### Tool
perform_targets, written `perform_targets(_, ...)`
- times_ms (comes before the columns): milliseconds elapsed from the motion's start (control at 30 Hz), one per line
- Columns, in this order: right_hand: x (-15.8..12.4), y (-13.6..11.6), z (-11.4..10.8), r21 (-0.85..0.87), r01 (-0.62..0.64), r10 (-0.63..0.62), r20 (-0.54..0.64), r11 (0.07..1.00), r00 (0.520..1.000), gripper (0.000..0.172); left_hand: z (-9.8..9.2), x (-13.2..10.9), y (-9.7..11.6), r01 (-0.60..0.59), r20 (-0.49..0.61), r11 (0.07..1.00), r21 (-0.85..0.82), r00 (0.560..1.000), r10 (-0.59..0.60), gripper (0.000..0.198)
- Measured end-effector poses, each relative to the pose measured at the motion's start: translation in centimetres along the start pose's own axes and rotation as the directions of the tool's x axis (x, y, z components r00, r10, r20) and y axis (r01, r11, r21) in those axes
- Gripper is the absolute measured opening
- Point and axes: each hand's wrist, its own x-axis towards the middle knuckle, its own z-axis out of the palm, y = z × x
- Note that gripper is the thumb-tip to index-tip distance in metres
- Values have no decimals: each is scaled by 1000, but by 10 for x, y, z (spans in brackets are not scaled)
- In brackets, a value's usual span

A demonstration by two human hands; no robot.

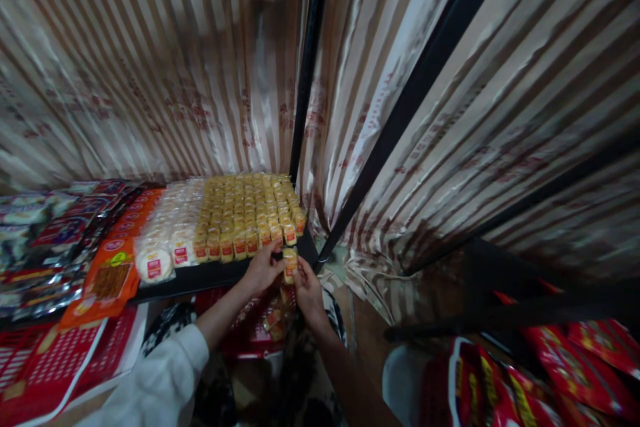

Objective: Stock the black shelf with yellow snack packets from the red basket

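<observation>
My left hand (261, 269) and my right hand (306, 288) meet at the front edge of a black shelf (210, 275). Between their closed fingers sits a small yellow wrapped snack pack (289, 263) with a red label. Just behind it, several rows of the same yellow packs (247, 210) stand upright on the shelf. To their left lie rows of white round packs (167, 237) with red labels. My left arm wears a white sleeve (160, 380).
Orange flat packets (113, 277) and dark packets (45, 240) lie further left on the shelf. A red basket (250, 330) with snacks sits below my hands. Black frame poles (307, 67) rise behind. Striped sheeting covers the walls. Red bags (550, 373) lie lower right.
</observation>
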Motion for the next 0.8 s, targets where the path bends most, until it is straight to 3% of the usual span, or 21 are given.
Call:
perform_targets(133, 9, -2, 2, -227, 140, -156, -53, 964, 986, 39, 7, 19, 11, -100, 94, 992, 82, 991, 93, 38)
perform_targets(233, 9, -9, 2, -412, 220, -279, -87, 884, 956, 43, 13, 30, 15, -141, 56, 975, 173, 990, 133, 33)
perform_targets(367, 4, -18, 2, -547, 317, -395, -28, 775, 918, 45, 19, 47, 25, -221, 4, 931, 290, 973, 230, 34)
perform_targets(600, 9, -12, 2, -577, 324, -385, 17, 750, 923, 46, 36, 75, 45, -273, 27, 924, 269, 961, 276, 36)
perform_targets(800, 20, 2, -1, -562, 292, -343, 15, 774, 939, 49, 43, 93, 43, -304, 64, 925, 226, 952, 298, 36)
